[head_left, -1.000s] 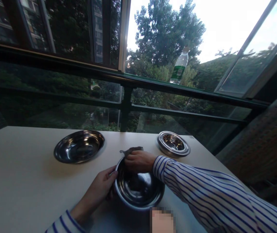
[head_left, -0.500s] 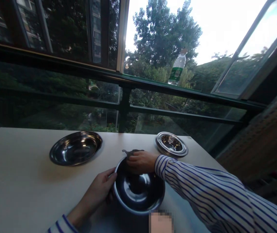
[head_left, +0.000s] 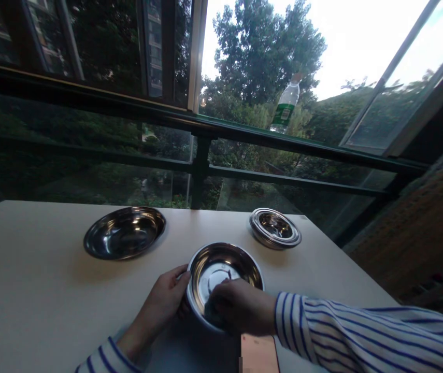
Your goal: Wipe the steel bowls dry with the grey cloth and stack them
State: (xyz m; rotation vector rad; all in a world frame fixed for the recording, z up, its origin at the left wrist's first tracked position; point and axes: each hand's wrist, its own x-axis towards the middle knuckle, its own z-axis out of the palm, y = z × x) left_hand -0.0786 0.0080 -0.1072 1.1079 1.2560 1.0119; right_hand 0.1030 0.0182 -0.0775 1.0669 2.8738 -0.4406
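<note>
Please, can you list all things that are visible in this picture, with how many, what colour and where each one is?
near bowl: 1, shiny steel, on the table in front of the person, between both hands
wide bowl: 1, shiny steel, on the table, far left
stacked small bowls: one stack, count unclear, shiny steel, on the table, far right
table: 1, pale cream, fills the lower part of the picture
water bottle: 1, clear with green label, on the window ledge
railing: 1, dark, behind the table
left hand: 1, striped sleeve, fingers on the near bowl's left rim
right hand: 1, striped sleeve, inside the near bowl at its near edge; anything it holds is hidden
</note>
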